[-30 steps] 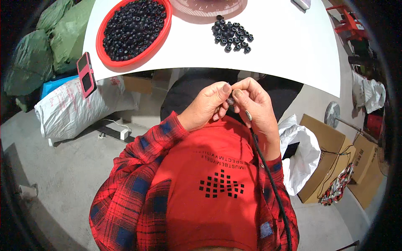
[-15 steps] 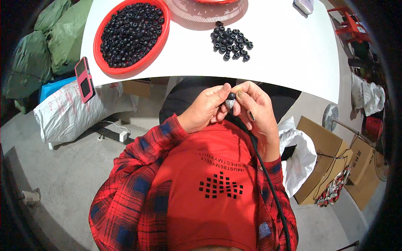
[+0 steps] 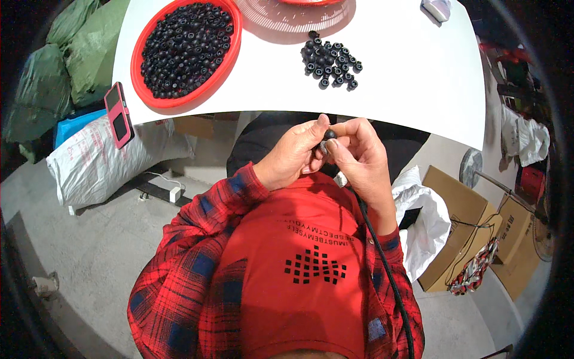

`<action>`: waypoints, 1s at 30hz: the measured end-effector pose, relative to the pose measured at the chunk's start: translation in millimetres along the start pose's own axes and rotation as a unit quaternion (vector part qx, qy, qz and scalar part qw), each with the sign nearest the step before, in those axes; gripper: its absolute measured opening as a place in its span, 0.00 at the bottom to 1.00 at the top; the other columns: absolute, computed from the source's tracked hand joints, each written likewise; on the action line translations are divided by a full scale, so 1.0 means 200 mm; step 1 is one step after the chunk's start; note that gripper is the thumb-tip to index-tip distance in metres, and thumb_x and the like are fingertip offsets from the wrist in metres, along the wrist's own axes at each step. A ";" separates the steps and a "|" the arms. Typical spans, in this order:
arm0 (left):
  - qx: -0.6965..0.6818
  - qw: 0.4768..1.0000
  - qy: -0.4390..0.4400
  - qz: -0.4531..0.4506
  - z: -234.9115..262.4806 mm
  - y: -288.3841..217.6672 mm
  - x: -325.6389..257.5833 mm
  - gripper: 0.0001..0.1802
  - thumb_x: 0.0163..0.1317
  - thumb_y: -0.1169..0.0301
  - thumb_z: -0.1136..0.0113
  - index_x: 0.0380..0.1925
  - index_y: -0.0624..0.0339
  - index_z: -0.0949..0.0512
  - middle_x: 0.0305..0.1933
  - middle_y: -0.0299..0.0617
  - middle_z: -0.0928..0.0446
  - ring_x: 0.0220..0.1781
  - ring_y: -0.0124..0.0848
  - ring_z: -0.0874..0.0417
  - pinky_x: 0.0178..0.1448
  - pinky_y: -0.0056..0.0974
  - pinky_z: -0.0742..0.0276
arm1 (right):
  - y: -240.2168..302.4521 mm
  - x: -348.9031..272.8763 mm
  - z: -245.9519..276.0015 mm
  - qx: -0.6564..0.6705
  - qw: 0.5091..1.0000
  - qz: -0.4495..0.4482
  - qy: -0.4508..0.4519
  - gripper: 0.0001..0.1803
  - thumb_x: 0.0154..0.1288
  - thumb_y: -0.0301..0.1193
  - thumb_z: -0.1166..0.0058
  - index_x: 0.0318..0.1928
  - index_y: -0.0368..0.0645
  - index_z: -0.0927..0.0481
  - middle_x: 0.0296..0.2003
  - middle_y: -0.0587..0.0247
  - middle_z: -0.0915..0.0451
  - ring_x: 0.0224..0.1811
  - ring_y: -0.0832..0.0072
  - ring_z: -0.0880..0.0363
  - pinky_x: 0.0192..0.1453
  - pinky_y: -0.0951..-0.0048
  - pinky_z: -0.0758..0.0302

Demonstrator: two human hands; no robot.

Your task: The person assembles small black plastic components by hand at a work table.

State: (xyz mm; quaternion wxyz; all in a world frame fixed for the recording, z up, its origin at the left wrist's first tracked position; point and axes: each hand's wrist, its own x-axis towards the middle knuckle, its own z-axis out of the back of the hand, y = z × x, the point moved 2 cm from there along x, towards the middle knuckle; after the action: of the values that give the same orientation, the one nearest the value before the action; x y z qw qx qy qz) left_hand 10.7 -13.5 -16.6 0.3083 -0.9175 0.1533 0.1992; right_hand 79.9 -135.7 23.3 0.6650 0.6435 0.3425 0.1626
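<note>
My left hand (image 3: 292, 152) and my right hand (image 3: 366, 164) meet in front of my chest, just off the near table edge. Between their fingertips sits a small black round piece (image 3: 330, 134), with a greyish-white bit (image 3: 323, 146) next to it, partly covered by fingers. My left thumb and fingers close around the piece from the left. The right thumb and forefinger pinch it from the other side. Below the right palm shows a small pale item (image 3: 341, 179), too small to name. A loose heap of similar black pieces (image 3: 329, 58) lies on the table beyond my hands.
The white table (image 3: 406, 90) holds a red basin (image 3: 136, 75) full of black pieces and a pinkish strainer basket (image 3: 254, 21). A pink-cased phone (image 3: 121, 122) stands at the left edge. White sacks (image 3: 98, 164) flank me; cardboard (image 3: 457, 218) is at right. A black cord (image 3: 388, 269) hangs down my front.
My right thumb has moved left and down across the small piece, and the right hand has turned. The greyish-white bit is now more covered. The heap and basin contents look the same.
</note>
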 end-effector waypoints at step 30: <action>0.226 0.969 -0.032 -0.089 -0.03 -0.06 -0.01 0.21 0.72 0.50 0.61 0.33 0.55 0.30 0.22 0.31 0.30 0.18 0.14 0.37 0.21 0.21 0.43 | -0.01 0.01 0.00 0.004 1.000 0.010 -0.007 0.03 0.68 0.24 0.52 0.38 0.36 0.28 0.26 0.68 0.24 0.27 0.86 0.26 0.30 0.83 0.29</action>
State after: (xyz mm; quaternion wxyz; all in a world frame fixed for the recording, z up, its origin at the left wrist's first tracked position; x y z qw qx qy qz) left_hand 15.9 -8.3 -6.1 0.5293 -0.8268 0.1017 0.1606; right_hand 81.4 -134.8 20.6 0.6631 0.6507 0.3318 0.1635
